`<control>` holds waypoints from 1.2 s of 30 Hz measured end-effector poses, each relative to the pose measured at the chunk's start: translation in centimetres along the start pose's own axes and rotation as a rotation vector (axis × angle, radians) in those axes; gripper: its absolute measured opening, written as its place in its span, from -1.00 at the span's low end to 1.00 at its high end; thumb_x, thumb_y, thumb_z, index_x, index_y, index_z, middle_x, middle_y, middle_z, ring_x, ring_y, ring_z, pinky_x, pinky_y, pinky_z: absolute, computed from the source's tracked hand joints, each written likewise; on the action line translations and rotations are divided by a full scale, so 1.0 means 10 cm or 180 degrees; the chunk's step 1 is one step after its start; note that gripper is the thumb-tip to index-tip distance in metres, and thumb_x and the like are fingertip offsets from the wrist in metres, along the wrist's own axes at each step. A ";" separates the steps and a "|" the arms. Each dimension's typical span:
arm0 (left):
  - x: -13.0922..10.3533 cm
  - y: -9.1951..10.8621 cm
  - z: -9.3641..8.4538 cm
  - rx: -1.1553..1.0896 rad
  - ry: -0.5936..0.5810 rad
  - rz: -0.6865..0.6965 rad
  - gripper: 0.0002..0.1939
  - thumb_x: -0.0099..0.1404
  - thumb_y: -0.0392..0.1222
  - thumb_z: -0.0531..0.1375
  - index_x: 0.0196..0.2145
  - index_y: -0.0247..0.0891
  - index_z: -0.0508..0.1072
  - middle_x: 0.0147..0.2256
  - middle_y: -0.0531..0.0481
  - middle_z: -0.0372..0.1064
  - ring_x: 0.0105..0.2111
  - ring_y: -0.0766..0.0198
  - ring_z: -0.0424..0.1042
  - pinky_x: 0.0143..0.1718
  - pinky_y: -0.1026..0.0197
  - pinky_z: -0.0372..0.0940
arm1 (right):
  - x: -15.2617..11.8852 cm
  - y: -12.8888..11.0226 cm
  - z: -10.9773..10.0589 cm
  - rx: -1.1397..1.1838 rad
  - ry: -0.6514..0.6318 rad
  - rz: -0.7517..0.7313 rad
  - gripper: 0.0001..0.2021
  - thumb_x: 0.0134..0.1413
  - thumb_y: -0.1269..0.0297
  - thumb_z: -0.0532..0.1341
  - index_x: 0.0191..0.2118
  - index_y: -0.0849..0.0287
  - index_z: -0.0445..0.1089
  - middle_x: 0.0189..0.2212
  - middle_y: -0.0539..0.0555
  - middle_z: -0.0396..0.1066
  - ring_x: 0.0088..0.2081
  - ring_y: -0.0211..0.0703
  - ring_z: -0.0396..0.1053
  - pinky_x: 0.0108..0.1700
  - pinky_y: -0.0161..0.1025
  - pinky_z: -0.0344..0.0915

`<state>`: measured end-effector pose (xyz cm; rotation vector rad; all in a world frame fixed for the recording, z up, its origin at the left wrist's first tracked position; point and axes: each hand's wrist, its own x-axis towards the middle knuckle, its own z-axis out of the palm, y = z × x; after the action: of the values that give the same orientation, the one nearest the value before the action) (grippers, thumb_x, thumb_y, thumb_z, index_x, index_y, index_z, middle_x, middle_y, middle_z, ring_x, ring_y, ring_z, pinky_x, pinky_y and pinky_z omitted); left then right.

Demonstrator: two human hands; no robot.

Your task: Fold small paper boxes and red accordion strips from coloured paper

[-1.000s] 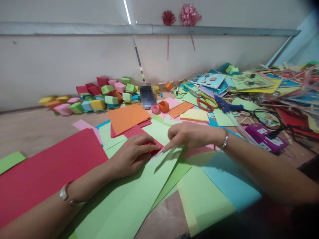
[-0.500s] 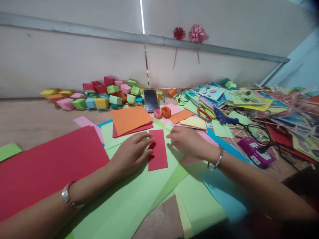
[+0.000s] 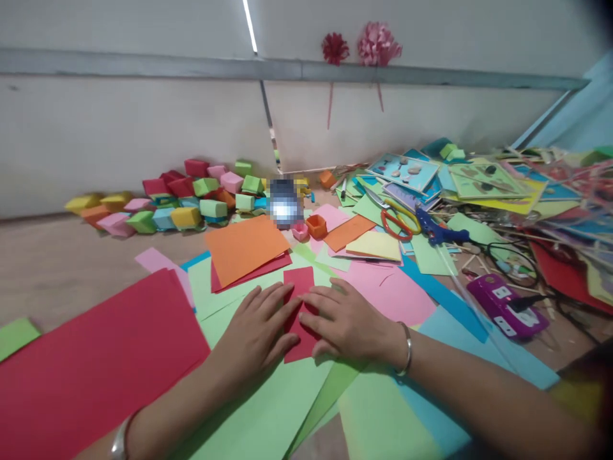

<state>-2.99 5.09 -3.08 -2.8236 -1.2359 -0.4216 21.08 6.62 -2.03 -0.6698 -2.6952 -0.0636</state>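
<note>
A narrow red paper piece [image 3: 297, 278] lies upright in the view on a large green sheet [image 3: 249, 409]. My left hand [image 3: 262, 322] rests over its left edge, fingers spread and flat. From the other side my right hand [image 3: 342, 319] lies on its right part, with its fingers apart and the fingertips close to those of my left hand. Both hands press on the paper without gripping it. Behind them sits an orange sheet [image 3: 246, 248] on top of red paper. A big red sheet [image 3: 96, 364] is to the left of my left arm.
Folded paper boxes [image 3: 186, 217] are heaped at the back left. Small orange and pink boxes stand near a blurred device [image 3: 283, 201]. Scissors [image 3: 400, 220], a blue glue gun [image 3: 435, 230] and a purple power strip [image 3: 505, 306] lie on the right among cards.
My right hand has come down onto the red piece and moved close to my left hand. My left hand stays at the left edge. The camera view has shifted slightly.
</note>
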 end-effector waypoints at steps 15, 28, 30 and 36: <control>0.06 0.01 -0.01 -0.0096 0.0143 -0.0133 -0.60 0.37 0.06 0.09 -0.01 -0.26 0.42 0.06 -0.29 0.38 0.08 -0.14 0.33 0.06 -0.17 0.28 | -0.01 -0.03 -0.01 0.0094 0.0480 0.0231 -0.79 0.30 0.40 0.08 -0.26 0.25 0.47 -0.20 0.18 0.50 -0.17 -0.11 0.37 -0.16 -0.15 0.25; 0.12 0.12 -0.19 -0.0094 0.0278 -0.0117 -0.76 0.38 -0.21 0.05 -0.34 -0.28 0.49 -0.42 -0.10 0.36 -0.38 0.11 0.31 -0.27 0.00 0.29 | -0.04 -0.48 -0.31 -0.0870 -0.0210 -0.0513 -0.81 0.12 0.58 0.08 -0.44 0.26 0.35 -0.55 0.07 0.28 -0.51 -0.17 0.15 -0.43 -0.15 -0.10; 0.12 0.13 -0.20 -0.0094 0.0334 -0.0136 -0.76 0.37 -0.22 0.07 -0.39 -0.28 0.48 -0.47 -0.08 0.35 -0.41 0.13 0.30 -0.29 0.02 0.29 | -0.04 -0.48 -0.30 -0.0879 -0.0203 -0.0487 -0.80 0.10 0.58 0.10 -0.48 0.24 0.33 -0.56 0.07 0.27 -0.51 -0.17 0.14 -0.43 -0.15 -0.12; 0.11 0.11 -0.21 -0.0415 0.0379 0.0028 -0.76 0.39 -0.24 0.02 -0.39 -0.26 0.41 -0.09 -0.26 0.47 -0.01 -0.01 0.39 -0.03 -0.05 0.35 | -0.03 -0.46 -0.36 -0.0726 -0.0294 -0.0433 -0.82 0.09 0.59 0.11 -0.45 0.25 0.35 -0.55 0.08 0.28 -0.49 -0.15 0.15 -0.42 -0.15 -0.08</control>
<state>-2.04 4.84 -0.67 -2.8592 -1.2152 -0.6831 20.43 1.97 1.42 -0.5647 -2.8465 -0.3891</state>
